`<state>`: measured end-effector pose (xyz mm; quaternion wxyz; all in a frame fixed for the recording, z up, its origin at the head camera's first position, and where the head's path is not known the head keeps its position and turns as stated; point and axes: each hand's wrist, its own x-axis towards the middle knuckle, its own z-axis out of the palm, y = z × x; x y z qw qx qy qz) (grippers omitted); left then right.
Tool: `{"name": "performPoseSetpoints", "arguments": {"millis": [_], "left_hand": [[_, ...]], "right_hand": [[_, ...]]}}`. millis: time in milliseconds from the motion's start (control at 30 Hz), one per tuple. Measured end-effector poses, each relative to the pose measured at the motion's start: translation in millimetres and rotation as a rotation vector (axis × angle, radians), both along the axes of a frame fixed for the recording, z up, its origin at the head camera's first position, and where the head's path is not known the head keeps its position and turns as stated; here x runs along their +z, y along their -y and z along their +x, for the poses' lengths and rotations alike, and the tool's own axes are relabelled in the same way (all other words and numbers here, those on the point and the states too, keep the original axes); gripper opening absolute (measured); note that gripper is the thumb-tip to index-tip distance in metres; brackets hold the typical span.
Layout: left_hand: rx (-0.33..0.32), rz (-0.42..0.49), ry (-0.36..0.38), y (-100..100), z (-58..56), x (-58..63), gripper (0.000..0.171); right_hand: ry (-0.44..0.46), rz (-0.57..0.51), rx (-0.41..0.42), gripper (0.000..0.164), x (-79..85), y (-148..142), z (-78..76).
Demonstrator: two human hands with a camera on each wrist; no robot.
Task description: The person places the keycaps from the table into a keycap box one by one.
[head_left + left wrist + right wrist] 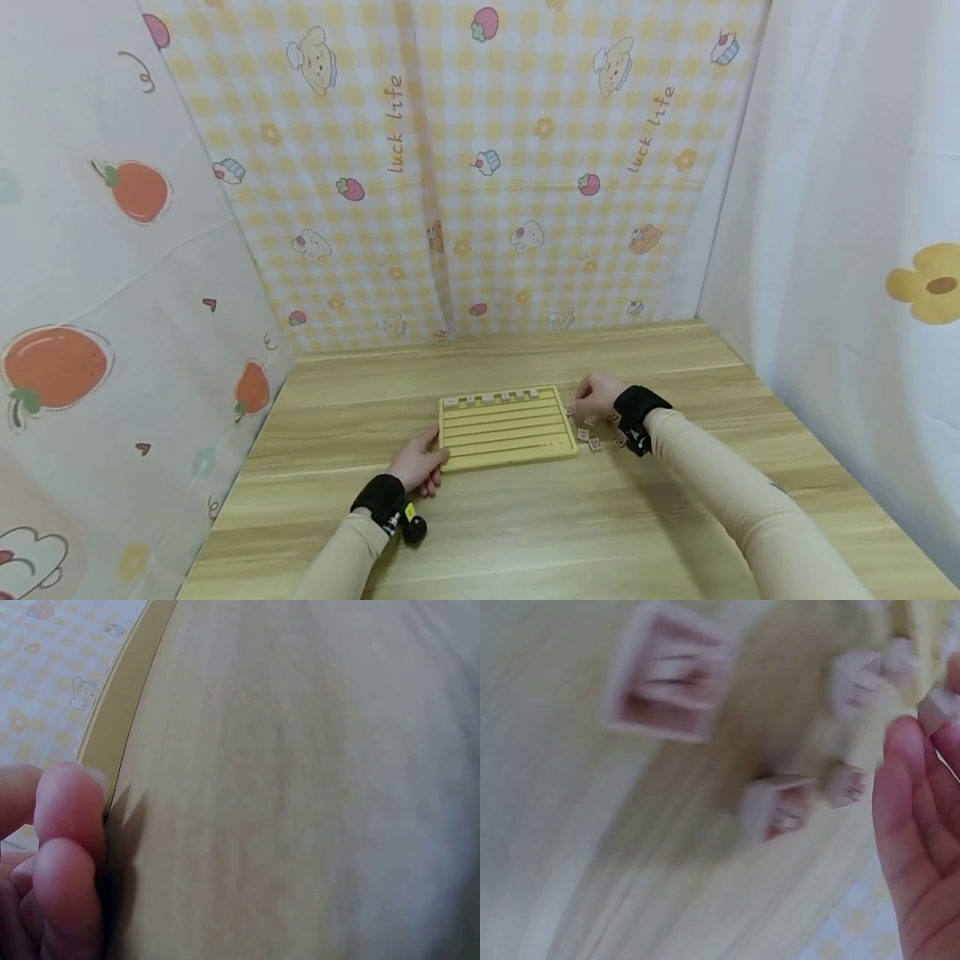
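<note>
A yellow keycap tray (510, 429) with raised ridges lies on the table, and several pale keycaps (488, 398) stand along its back row. My left hand (417, 463) grips the tray's near left corner, thumb over the rim. In the left wrist view, curled fingers (67, 817) press against the tray's yellow side (127, 697). Just beyond the tray's right edge is my right hand (598, 393). It pinches a small pale keycap (936, 711) between thumb and fingertips, partly hidden by the fingers in the right wrist view.
Several loose keycaps (595, 444) are scattered right of the tray, below the right hand. Some, like one pink keycap (671, 675), lie with the hollow underside up. The wooden table (517, 533) meets a checked curtain (480, 250) at the back, with white curtains at both sides.
</note>
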<state>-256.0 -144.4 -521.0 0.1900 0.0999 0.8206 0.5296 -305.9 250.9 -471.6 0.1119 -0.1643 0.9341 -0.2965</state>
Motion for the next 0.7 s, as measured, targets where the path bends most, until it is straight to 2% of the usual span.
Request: {"name": "performPoseSetpoints", "arguments": {"millis": [100, 200, 267, 367, 500, 700], "left_hand": [[0.003, 0.001, 0.001, 0, 0.3, 0.7, 0.069], [0.003, -0.001, 0.001, 1, 1.0, 0.9, 0.069], [0.007, -0.004, 0.005, 0, 1.2, 0.8, 0.069], [0.01, -0.003, 0.001, 0, 0.8, 0.1, 0.069], [0.009, 0.006, 0.001, 0, 0.0, -1.2, 0.069], [0.008, 0.005, -0.001, 0, -0.3, -2.1, 0.069]], "right_hand": [[0.075, -0.155, -0.048, 0.023, 3.6, -5, -7.6], [0.162, -0.32, -0.104, 0.032, 12.9, -4, -7.7], [0.215, -0.416, -0.151, 0.034, 19.1, 0, -5.1], [0.277, -0.53, -0.212, 0.027, 24.8, 5, -1.5], [0.34, -0.605, -0.249, 0.02, 26.4, 8, 0.1], [0.384, -0.638, -0.228, 0.026, 24.6, 7, -0.5]]}}
